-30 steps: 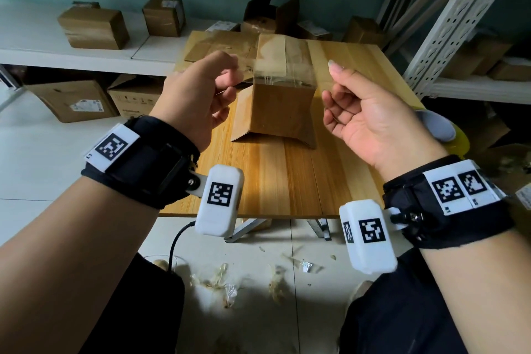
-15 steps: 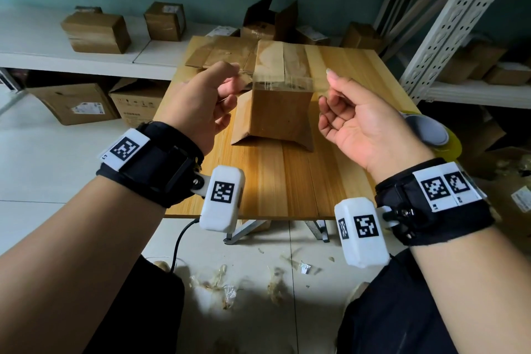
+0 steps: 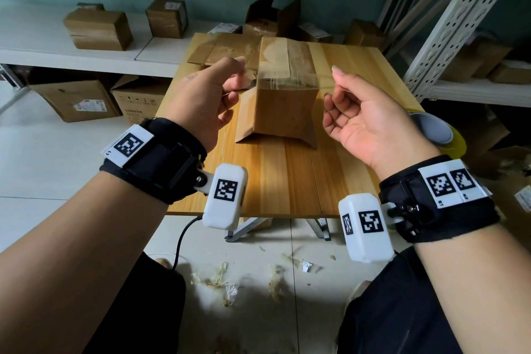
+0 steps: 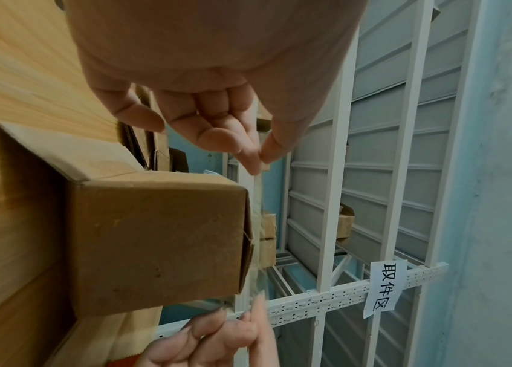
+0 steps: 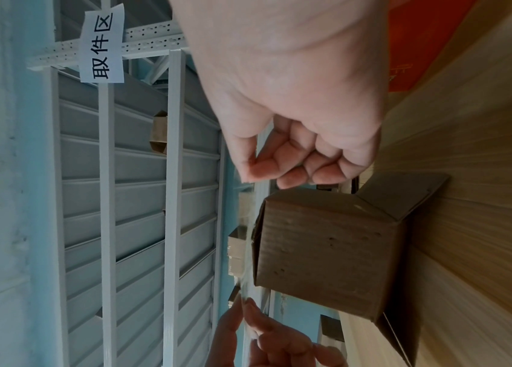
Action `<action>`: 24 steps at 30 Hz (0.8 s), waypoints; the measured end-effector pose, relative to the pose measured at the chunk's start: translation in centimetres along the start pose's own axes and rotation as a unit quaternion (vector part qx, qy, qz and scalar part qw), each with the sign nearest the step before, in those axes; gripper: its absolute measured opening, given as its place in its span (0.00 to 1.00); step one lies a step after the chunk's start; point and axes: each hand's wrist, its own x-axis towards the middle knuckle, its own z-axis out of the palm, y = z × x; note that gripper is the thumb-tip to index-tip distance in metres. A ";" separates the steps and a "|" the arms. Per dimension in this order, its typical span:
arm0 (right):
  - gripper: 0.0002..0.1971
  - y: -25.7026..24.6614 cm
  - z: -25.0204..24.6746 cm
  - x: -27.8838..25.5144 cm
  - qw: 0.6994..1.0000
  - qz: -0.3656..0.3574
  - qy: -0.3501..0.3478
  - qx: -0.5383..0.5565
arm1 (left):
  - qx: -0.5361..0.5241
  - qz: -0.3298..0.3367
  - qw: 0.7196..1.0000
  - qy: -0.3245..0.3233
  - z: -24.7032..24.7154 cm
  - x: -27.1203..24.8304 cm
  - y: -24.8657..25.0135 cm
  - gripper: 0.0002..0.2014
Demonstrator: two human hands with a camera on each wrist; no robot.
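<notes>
We hold a clear tape strip [image 3: 287,82] taut at frame centre, our left hand [image 3: 201,100] pinching its left end and our right hand [image 3: 370,123] its right end. It runs along the top front edge of the cardboard box [image 3: 283,115], which stands between our hands on the bench [image 3: 301,181].

Head view: diffuse, cool, dim light lay brightest on the wooden table [image 3: 287,181], left a soft shadow beneath the cardboard box [image 3: 284,112] and drew faint glare from the clear tape [image 3: 287,82], while the shelf post [image 3: 448,17] slanted at the wide-angle edge. Wrist views: the left hand [image 4: 216,74] and right hand [image 5: 295,87] loomed pale and slightly soft, and the tabletop smeared into streaks at the frame edges.
</notes>
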 end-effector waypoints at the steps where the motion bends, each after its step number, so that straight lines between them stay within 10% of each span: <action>1: 0.12 0.0 0.0 0.0 1.000 0.005 0.004 -0.002 | 0.007 -0.010 1.000 0.003 0.0 0.0 -0.1 0.09; 24: 0.06 1.7 0.4 0.5 0.992 0.112 0.041 -0.051 | 0.075 -0.145 0.986 -0.019 -0.6 1.2 -2.2 0.12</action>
